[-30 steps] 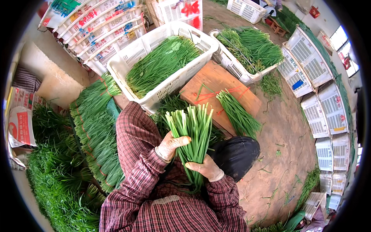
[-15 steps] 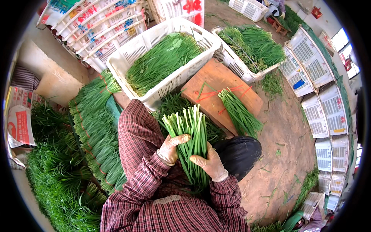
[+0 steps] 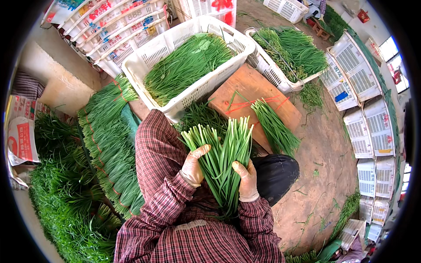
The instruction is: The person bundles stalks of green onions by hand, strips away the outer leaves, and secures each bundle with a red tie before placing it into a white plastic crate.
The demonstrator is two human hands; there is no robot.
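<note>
Above my lap I hold a bunch of green chives upright, its pale cut ends fanned at the top and its leaf tips hanging toward my body. My gloved left hand is closed round the left side of the bunch, thumb across the stalks. The gloved right hand grips the right side, its thumb against the stalks. Between the two halves a V-shaped gap shows at the top. Beyond them, a smaller chive bunch rests on a wooden board beside red ties.
White crates of chives stand ahead, one at the left and another at the right. Tied chive bundles line my left side, near a loose green heap. Stacked crates edge the right. Another person is far off.
The bunch has spread apart at its top into two portions. My right hand has shifted slightly up with its portion; the left stays close to its place.
</note>
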